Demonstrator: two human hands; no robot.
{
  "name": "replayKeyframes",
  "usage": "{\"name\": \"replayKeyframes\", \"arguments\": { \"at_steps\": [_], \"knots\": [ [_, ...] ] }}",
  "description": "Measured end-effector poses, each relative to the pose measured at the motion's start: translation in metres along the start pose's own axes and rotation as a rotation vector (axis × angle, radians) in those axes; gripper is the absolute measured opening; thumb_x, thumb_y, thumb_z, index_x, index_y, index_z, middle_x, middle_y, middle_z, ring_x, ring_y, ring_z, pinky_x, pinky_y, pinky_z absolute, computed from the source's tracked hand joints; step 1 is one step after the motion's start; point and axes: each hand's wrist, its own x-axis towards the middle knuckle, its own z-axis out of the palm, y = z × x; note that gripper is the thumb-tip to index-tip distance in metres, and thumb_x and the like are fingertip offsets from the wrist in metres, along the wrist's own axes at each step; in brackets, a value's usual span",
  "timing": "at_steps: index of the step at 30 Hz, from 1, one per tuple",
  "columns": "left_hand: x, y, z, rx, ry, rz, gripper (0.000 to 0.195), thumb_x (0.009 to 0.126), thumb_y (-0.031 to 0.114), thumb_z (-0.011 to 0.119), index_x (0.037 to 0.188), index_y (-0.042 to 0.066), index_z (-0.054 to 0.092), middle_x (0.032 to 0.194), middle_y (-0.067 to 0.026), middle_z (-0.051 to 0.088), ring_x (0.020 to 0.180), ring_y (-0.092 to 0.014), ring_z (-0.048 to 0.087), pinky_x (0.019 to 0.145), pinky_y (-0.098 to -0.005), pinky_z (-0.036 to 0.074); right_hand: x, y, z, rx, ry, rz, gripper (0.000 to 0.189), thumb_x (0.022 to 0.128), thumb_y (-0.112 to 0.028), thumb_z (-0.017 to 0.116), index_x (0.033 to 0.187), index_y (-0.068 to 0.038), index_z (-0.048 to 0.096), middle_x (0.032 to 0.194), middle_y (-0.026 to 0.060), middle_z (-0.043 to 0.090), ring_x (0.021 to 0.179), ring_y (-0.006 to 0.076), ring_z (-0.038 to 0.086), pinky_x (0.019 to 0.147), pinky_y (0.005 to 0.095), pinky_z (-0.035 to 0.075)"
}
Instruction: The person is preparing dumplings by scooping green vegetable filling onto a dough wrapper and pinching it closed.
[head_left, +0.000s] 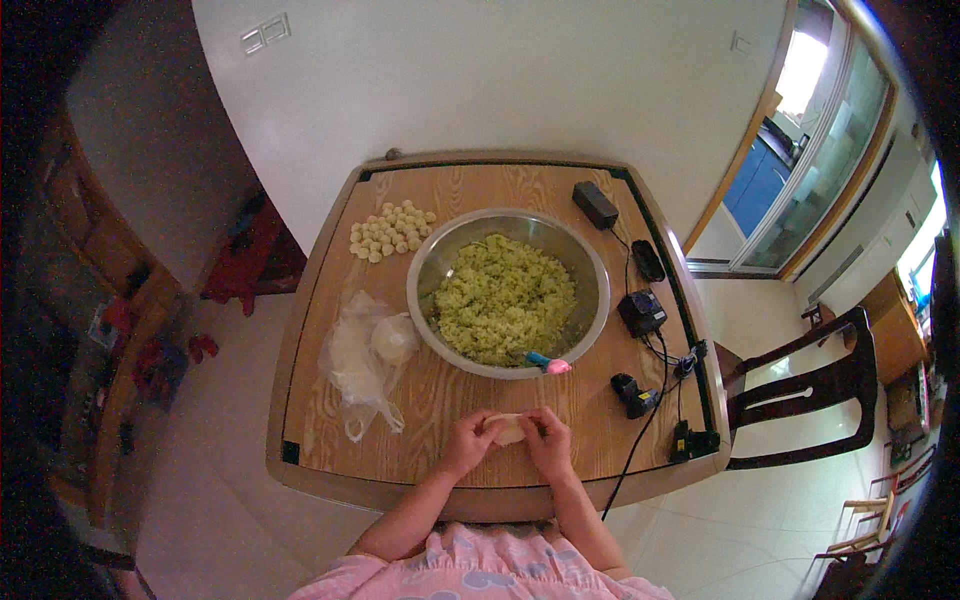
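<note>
Between my hands, over the near part of the wooden table, is a thin, pale dough wrapper (508, 429). My left hand (474, 441) pinches its left edge and my right hand (547, 439) its right edge. Beyond them stands a large steel bowl (600, 307) holding a finely chopped green filling (502, 300). A utensil handle with a pink tip (556, 366) lies over the bowl's near rim. Left of the bowl lie a clear plastic bag (356, 360) with pale contents and a round pale lump (394, 339). Several small pale balls (390, 231) are clustered behind the bag.
Along the table's right side lie a black power adapter (595, 205), a black case (647, 260), a second adapter (642, 312), a black device (634, 396) and cables. A dark wooden chair (810, 397) stands to the right. A white wall (487, 82) rises behind the table.
</note>
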Motion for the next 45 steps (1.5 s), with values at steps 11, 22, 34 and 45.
{"name": "replayKeyframes", "arguments": {
  "at_steps": [11, 22, 34, 45],
  "knots": [
    [0.001, 0.005, -0.001, -0.175, 0.023, -0.048, 0.019, 0.087, 0.020, 0.056, 0.094, 0.003, 0.058, 0.078, -0.0051, 0.060, 0.066, -0.012, 0.058, 0.054, -0.0255, 0.051, 0.001, -0.011, -0.003, -0.036, 0.037, 0.022, 0.005, 0.083, -0.004, 0.057, 0.086, -0.001, 0.055, 0.075, 0.0026, 0.057, 0.070, 0.0077, 0.053, 0.063, 0.0226, 0.045],
    [0.003, -0.010, -0.001, 0.072, 0.009, 0.176, 0.015, 0.084, 0.015, 0.056, 0.095, 0.004, 0.056, 0.089, -0.0043, 0.059, 0.086, -0.015, 0.054, 0.079, -0.0292, 0.043, 0.000, -0.021, -0.001, -0.051, -0.131, -0.012, 0.006, 0.083, -0.006, 0.057, 0.088, -0.002, 0.055, 0.070, 0.0002, 0.054, 0.065, 0.0057, 0.049, 0.058, 0.0215, 0.042],
    [0.000, -0.002, 0.002, -0.120, 0.058, 0.061, 0.015, 0.087, 0.017, 0.054, 0.092, 0.004, 0.056, 0.079, -0.0032, 0.059, 0.070, -0.011, 0.057, 0.058, -0.0251, 0.049, 0.000, -0.004, 0.002, 0.036, -0.022, 0.010, 0.005, 0.083, -0.005, 0.057, 0.086, -0.001, 0.055, 0.075, 0.0011, 0.057, 0.070, 0.0067, 0.052, 0.062, 0.0212, 0.043],
    [0.001, -0.004, 0.001, -0.139, 0.123, 0.123, 0.014, 0.087, 0.018, 0.055, 0.092, 0.004, 0.056, 0.078, -0.0035, 0.060, 0.069, -0.009, 0.057, 0.055, -0.0239, 0.049, 0.000, -0.009, 0.000, 0.013, -0.026, -0.043, 0.005, 0.082, -0.003, 0.058, 0.086, -0.001, 0.055, 0.074, -0.0002, 0.054, 0.069, 0.0058, 0.051, 0.061, 0.0209, 0.043]
  ]
}}
